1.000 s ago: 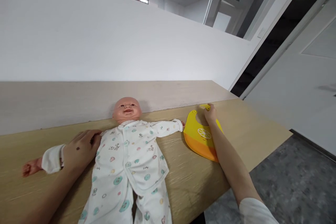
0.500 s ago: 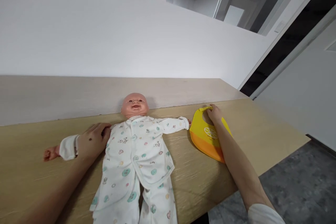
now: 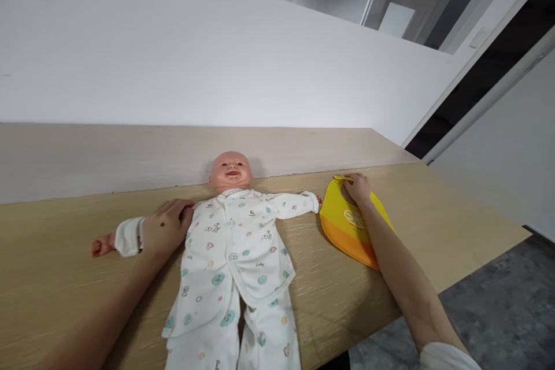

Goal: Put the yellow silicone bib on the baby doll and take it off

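Observation:
A baby doll in white patterned pyjamas lies on its back on the table, arms stretched out to both sides. My left hand is curled over the doll's upper sleeve beside its shoulder, and the covered part of the arm is hidden. The doll's cuff and small fist stick out beyond my wrist. To the doll's other side, a yellow and orange bib with a citrus-slice print lies on the table. My right hand grips its neck strap at the top. My forearm hides part of the bib's right half.
The wooden table meets a pale raised ledge at the back, below a white wall. At the right the tabletop ends above a grey floor. The doll's head is close to the ledge.
The view has shifted slightly, so everything appears a little further right. My hands keep their places on the doll's arm and the bib.

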Motion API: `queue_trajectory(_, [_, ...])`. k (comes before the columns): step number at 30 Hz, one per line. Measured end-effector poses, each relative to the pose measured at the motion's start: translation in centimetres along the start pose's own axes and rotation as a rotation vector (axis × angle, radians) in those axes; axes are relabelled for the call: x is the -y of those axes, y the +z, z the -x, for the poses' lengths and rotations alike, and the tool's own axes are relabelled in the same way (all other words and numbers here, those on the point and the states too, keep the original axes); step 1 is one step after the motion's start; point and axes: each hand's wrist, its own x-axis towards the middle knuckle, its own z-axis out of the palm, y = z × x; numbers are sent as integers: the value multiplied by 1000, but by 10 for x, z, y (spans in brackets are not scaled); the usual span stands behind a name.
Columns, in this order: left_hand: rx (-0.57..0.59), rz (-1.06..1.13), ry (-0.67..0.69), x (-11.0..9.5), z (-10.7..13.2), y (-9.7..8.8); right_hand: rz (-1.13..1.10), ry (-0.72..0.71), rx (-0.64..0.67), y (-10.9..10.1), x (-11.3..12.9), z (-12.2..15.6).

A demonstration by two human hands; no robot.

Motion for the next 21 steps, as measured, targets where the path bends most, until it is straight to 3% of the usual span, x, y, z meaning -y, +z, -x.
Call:
queue_trajectory(6, [10, -25, 30, 1, 1, 0, -37, -89, 16, 2, -1, -2])
queue_trajectory(15, [-130, 14, 22, 13, -3, 20, -136, -94, 0, 0, -1, 1])
queue_trajectory(21, [-143, 13, 47, 16, -4, 25, -190, -68, 20, 1, -1, 2])
